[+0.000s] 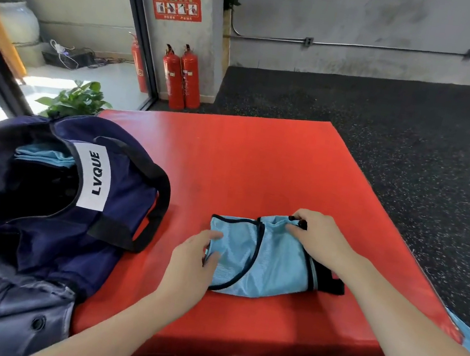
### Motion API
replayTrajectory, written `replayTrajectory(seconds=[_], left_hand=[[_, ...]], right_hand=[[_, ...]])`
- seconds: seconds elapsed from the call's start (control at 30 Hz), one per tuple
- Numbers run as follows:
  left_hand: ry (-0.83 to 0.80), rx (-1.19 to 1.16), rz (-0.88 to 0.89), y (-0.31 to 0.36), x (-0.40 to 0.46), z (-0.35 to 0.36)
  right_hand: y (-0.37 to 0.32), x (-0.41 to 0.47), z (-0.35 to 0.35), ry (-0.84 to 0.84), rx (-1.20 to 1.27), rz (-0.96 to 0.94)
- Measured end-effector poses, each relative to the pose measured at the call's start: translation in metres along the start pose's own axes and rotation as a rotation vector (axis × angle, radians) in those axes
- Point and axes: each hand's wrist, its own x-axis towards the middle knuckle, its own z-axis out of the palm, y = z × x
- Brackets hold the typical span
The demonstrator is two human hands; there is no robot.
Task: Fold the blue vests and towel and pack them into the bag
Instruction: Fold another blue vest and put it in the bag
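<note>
A light blue mesh vest (258,260) trimmed in black lies on a bright red table (260,166), with black fabric (328,280) showing at its right end. At left, a navy bag (37,224) with black straps carries a white label (95,176) lettered in black, and light blue cloth (45,156) shows inside. Two red fire extinguishers (181,78) stand far off against a grey wall, beside a dark floor (415,144) flecked with pale specks.

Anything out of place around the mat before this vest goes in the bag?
Yes: a light blue cloth hangs off the red mat's right edge, toward the floor. The folded vest under both hands lies neatly, and the bag stands open.
</note>
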Motion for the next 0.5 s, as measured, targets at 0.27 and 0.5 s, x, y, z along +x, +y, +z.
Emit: replayTrajectory(seconds=[0.27,0.5], left_hand=[[-0.073,0.268,0.019,-0.005,0.014,-0.007],[-0.121,0.217,0.184,0.002,0.048,-0.011]], right_hand=[[-0.005,-0.003,-0.004,0.125,-0.205,0.085],[-0.036,-0.041,-0.013,0.254,-0.023,-0.106]])
